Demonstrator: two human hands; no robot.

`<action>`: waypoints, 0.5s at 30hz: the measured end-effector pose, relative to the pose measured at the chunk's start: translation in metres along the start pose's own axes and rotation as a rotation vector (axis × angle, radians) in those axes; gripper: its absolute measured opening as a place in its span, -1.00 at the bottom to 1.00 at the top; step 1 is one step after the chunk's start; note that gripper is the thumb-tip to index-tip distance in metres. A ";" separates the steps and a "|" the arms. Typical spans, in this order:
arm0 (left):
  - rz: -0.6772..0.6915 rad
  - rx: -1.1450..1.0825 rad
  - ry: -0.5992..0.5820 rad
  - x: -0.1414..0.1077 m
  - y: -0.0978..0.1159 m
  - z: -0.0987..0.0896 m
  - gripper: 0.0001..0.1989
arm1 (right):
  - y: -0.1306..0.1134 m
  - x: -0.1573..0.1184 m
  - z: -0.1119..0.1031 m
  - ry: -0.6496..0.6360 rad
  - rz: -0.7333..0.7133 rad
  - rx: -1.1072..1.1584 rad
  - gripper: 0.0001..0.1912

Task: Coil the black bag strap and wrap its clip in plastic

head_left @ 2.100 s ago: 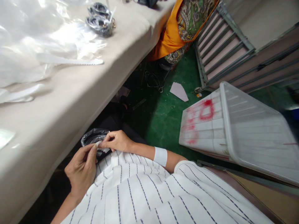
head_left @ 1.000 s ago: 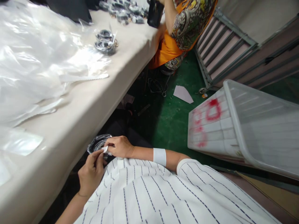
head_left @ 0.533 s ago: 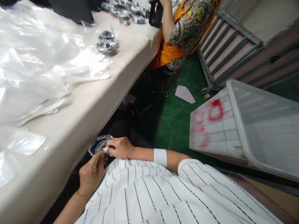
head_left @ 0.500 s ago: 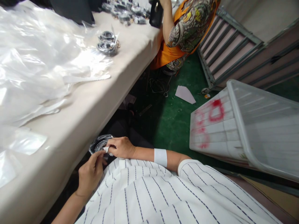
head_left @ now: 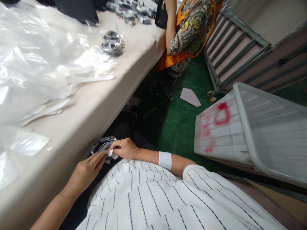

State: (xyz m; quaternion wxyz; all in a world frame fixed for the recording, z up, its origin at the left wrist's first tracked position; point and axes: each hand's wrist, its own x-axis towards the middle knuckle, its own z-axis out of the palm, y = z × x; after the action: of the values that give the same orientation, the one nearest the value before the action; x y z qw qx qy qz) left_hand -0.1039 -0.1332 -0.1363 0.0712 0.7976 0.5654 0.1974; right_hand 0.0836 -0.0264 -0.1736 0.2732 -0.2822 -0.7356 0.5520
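A dark coiled strap in clear plastic [head_left: 102, 145] rests at my lap, below the table's edge. Over its near side, my right hand [head_left: 126, 149] is closed with fingertips pinching a small white tag [head_left: 110, 152]. My left hand [head_left: 87, 171] reaches in from the lower left, its fingers pressed together at the same tag. The two hands' fingertips nearly meet there. On the table lie two similar wrapped coils [head_left: 111, 47].
Clear plastic bags [head_left: 43, 60] cover the left of the cream table [head_left: 96, 105]. More wrapped pieces [head_left: 129, 11] lie at the back. A person in an orange apron [head_left: 189, 30] sits beyond. A white bin [head_left: 220, 134] and metal rack [head_left: 237, 41] stand right.
My left hand has turned flatter, its fingers stretching further over toward the tag, and the left forearm has swung left. My right hand has barely moved.
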 end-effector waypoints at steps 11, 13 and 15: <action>-0.104 -0.062 0.017 0.002 -0.003 0.003 -0.81 | -0.002 -0.003 -0.002 -0.041 -0.062 -0.016 -0.85; -0.206 -0.120 0.047 0.005 0.000 0.003 -0.80 | -0.003 -0.004 -0.002 -0.015 -0.217 -0.207 -0.82; -0.326 -0.194 0.060 0.010 0.003 0.002 -0.76 | -0.005 -0.005 -0.003 -0.029 -0.326 -0.397 -0.74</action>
State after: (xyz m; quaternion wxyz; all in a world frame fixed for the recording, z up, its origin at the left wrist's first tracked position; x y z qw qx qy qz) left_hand -0.0974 -0.1250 -0.1345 0.1620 0.6788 0.6671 0.2606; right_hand 0.0884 -0.0290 -0.1685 0.2870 -0.2002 -0.8692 0.3494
